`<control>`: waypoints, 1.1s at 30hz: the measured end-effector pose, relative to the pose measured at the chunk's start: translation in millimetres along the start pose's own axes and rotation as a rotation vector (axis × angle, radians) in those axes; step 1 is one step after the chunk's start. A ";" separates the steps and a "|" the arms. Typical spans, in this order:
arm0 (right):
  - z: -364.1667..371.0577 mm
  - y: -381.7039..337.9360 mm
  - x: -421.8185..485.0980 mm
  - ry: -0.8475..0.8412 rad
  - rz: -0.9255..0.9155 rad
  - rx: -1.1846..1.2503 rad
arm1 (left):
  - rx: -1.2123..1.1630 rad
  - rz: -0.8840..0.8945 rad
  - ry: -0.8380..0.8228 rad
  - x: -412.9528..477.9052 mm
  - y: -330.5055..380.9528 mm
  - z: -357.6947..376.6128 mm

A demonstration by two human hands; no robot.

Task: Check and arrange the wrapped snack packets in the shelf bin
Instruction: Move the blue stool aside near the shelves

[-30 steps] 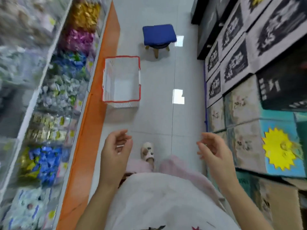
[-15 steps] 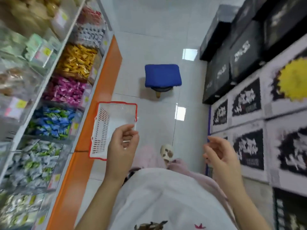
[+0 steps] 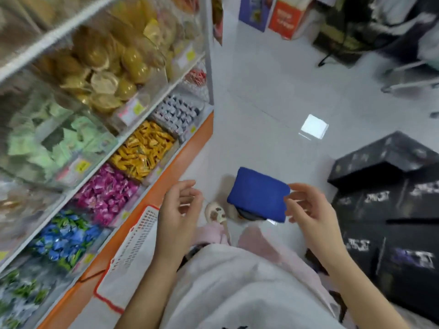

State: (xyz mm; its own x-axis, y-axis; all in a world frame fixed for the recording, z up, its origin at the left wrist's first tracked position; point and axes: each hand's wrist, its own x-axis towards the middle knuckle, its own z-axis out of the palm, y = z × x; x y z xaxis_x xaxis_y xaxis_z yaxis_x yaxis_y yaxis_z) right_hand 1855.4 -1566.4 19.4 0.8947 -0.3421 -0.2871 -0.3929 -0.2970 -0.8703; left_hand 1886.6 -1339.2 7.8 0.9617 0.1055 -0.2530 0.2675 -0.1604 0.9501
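View tilted up since earlier; left hand (image 3: 177,210), right hand (image 3: 308,214) (both empty, loosely curled, apart) now frame the stool (image 3: 259,193).

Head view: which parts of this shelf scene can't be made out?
Yellow price labels on the bin fronts: too small and blurred to read.
Green packets, upper left: motion blur hides their print.
White basket: left hand and forearm cover its right edge.
Blue stool: legs hidden under its seat; right hand covers one corner.

Heaped wrapped snack packets (image 3: 142,148) in shelf bins (image 3: 166,160)
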 end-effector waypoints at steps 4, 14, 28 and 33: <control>-11.7 -35.1 67.7 -0.042 -0.026 0.017 | 0.030 0.036 0.032 69.7 46.3 21.2; -0.7 -55.8 277.3 -0.417 -0.098 -0.104 | -0.042 -0.017 0.398 177.4 36.1 77.0; 257.0 57.5 500.0 -1.146 -0.808 -0.430 | 0.171 -0.020 0.812 340.6 -174.9 121.6; 344.7 125.5 515.4 -1.133 -1.085 -0.251 | 0.517 0.253 0.930 380.9 -262.9 95.9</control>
State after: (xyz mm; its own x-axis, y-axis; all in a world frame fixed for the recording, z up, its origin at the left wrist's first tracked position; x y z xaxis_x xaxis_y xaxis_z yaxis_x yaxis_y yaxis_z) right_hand 2340.5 -1472.7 -375.7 0.4052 0.8996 0.1630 0.5889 -0.1205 -0.7992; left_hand 2188.3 -1351.0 -355.9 0.6292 0.6767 0.3823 0.2699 -0.6515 0.7090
